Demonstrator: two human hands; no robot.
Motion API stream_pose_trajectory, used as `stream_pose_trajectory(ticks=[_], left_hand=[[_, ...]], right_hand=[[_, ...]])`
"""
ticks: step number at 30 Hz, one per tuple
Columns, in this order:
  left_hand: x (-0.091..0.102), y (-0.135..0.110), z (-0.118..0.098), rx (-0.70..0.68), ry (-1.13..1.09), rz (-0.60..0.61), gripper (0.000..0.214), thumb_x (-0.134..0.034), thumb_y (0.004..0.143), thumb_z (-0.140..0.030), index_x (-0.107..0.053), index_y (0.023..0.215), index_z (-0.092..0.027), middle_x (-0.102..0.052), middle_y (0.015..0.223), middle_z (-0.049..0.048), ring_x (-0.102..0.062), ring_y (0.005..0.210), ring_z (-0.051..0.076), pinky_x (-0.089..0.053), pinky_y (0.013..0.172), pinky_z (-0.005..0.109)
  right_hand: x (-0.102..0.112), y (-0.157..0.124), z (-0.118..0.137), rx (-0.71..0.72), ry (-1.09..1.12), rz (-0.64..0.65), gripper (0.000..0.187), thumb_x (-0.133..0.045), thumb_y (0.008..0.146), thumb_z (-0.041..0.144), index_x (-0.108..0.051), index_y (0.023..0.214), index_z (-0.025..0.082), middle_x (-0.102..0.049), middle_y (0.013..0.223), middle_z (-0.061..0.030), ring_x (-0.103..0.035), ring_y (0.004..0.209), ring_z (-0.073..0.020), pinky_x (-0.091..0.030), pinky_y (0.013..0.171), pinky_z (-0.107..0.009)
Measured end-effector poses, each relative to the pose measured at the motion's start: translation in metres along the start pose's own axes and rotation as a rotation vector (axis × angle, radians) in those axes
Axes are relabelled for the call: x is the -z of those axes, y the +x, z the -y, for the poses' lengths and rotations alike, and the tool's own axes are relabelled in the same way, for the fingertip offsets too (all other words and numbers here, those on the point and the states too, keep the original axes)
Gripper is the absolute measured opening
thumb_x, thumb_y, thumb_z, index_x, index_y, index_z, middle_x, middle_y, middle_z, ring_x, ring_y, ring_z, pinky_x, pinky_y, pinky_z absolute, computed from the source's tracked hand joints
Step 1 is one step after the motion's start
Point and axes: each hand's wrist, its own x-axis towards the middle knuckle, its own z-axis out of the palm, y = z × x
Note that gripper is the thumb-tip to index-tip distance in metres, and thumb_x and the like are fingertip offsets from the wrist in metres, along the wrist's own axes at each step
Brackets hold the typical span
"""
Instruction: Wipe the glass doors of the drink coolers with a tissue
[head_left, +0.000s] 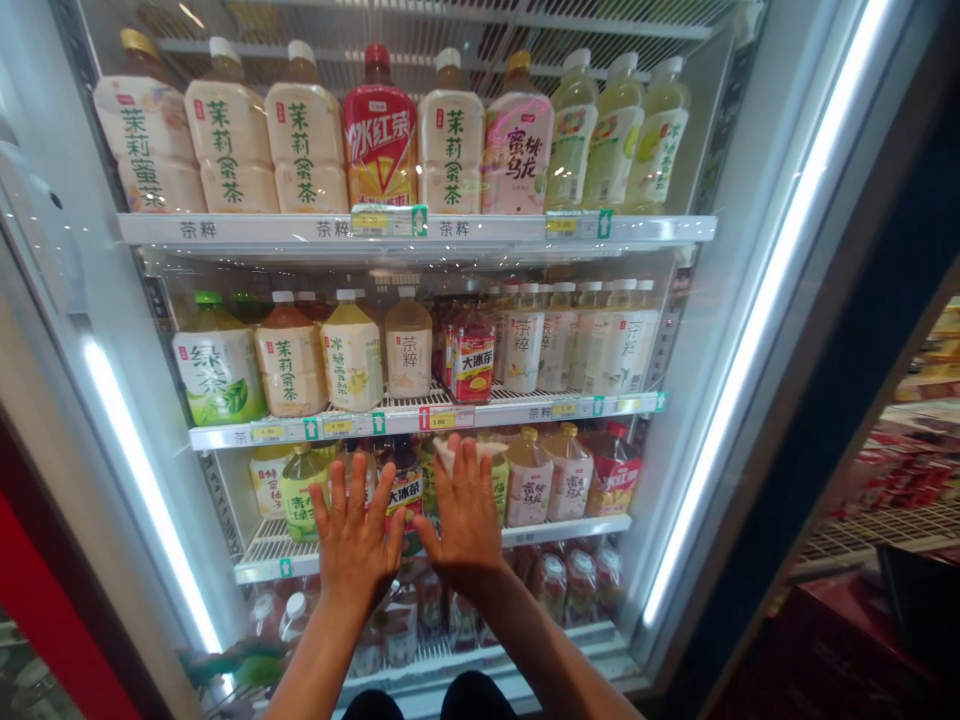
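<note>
My left hand is raised low in front of the drinks cooler, palm forward and fingers spread, with nothing visible in it. Beside it, my right hand has its fingers stretched upward over a crumpled white cloth or tissue, whose edges show around the fingertips. Faint reflections suggest a glass pane before the shelves; whether the left palm touches it I cannot tell. Behind the hands, a green tea bottle and a dark-labelled iced tea bottle stand on the third shelf, partly hidden.
Several bottles fill the top shelf and the middle shelf. Bright light strips run down both sides of the cooler. At the right is a wire rack with packaged goods. My dark-clothed knees show at the bottom.
</note>
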Motion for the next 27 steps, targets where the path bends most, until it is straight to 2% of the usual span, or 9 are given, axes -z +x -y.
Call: stream_pose_trajectory(ticks=[3,8,9,13,14,19,23,24,27], left_hand=[[0.003,0.001,-0.001,0.007,-0.017,0.000,0.075,-0.057,0.097,-0.033,-0.022,0.163,-0.026,-0.004,0.175,0.0031,-0.001,0.162,0.028,0.004,0.132,0.052],[0.006,0.002,-0.019,-0.039,-0.077,0.038,0.075,-0.060,0.095,-0.033,-0.026,0.162,-0.030,-0.010,0.174,0.0022,-0.004,0.162,0.028,0.003,0.132,0.053],[0.005,0.004,-0.025,-0.075,-0.086,0.046,0.075,-0.061,0.095,-0.033,-0.027,0.161,-0.032,-0.011,0.174,0.0011,-0.006,0.162,0.027,0.002,0.132,0.053],[-0.004,0.017,-0.046,-0.185,-0.118,0.062,0.075,-0.060,0.094,-0.031,-0.027,0.161,-0.030,-0.014,0.173,0.0015,-0.007,0.162,0.026,0.001,0.132,0.052],[-0.006,0.021,-0.050,-0.204,-0.126,0.062,0.075,-0.059,0.093,-0.030,-0.027,0.161,-0.030,-0.015,0.173,0.0019,-0.007,0.162,0.027,0.001,0.132,0.052],[-0.015,0.043,-0.071,-0.289,-0.135,0.077,0.076,-0.061,0.091,-0.028,-0.029,0.161,-0.028,-0.014,0.173,0.0037,-0.007,0.162,0.028,0.003,0.131,0.054],[-0.024,0.058,-0.095,-0.346,-0.161,0.066,0.076,-0.060,0.091,-0.029,-0.031,0.161,-0.027,-0.013,0.173,0.0049,-0.006,0.162,0.029,0.003,0.131,0.055],[-0.026,0.061,-0.101,-0.353,-0.168,0.062,0.075,-0.060,0.091,-0.029,-0.031,0.160,-0.027,-0.013,0.173,0.0049,-0.006,0.162,0.030,0.003,0.131,0.056],[-0.033,0.070,-0.118,-0.378,-0.181,0.054,0.077,-0.061,0.090,-0.027,-0.031,0.160,-0.026,-0.013,0.173,0.0052,-0.006,0.162,0.030,0.003,0.131,0.056]], right_hand=[[0.002,-0.021,-0.011,0.134,-0.024,0.022,0.078,-0.046,0.103,0.045,-0.016,0.165,0.007,-0.017,0.171,-0.0182,-0.014,0.160,-0.0330,-0.030,0.126,-0.056],[0.022,-0.010,-0.044,-0.137,-0.100,-0.100,0.073,-0.035,0.106,0.037,-0.002,0.166,0.010,0.005,0.174,-0.0140,0.002,0.161,-0.0334,-0.019,0.127,-0.064],[0.024,-0.008,-0.048,-0.134,-0.105,-0.109,0.073,-0.035,0.106,0.037,-0.001,0.166,0.010,0.006,0.174,-0.0140,0.003,0.161,-0.0334,-0.019,0.127,-0.063],[0.028,-0.018,-0.064,0.145,-0.117,0.014,0.072,-0.036,0.106,0.036,-0.005,0.166,0.011,0.002,0.175,-0.0117,-0.002,0.162,-0.0299,-0.021,0.130,-0.054],[0.030,-0.021,-0.072,0.156,-0.128,0.019,0.072,-0.037,0.106,0.035,-0.005,0.166,0.011,0.001,0.175,-0.0110,-0.003,0.162,-0.0295,-0.021,0.130,-0.054],[0.043,-0.034,-0.111,-0.204,-0.180,-0.149,0.078,-0.042,0.104,0.028,0.002,0.166,0.014,0.004,0.174,-0.0127,-0.001,0.161,-0.0343,-0.023,0.125,-0.068],[0.050,-0.045,-0.129,0.038,-0.153,-0.013,0.077,-0.046,0.103,0.034,-0.005,0.167,0.017,-0.003,0.174,-0.0110,-0.006,0.161,-0.0320,-0.030,0.125,-0.062],[0.052,-0.047,-0.135,0.042,-0.155,-0.009,0.077,-0.046,0.103,0.033,-0.005,0.167,0.017,-0.004,0.174,-0.0110,-0.006,0.161,-0.0318,-0.030,0.125,-0.062],[0.061,-0.051,-0.155,-0.239,-0.193,-0.133,0.078,-0.043,0.104,0.028,0.002,0.166,0.014,-0.002,0.174,-0.0142,-0.003,0.161,-0.0348,-0.027,0.124,-0.068]])
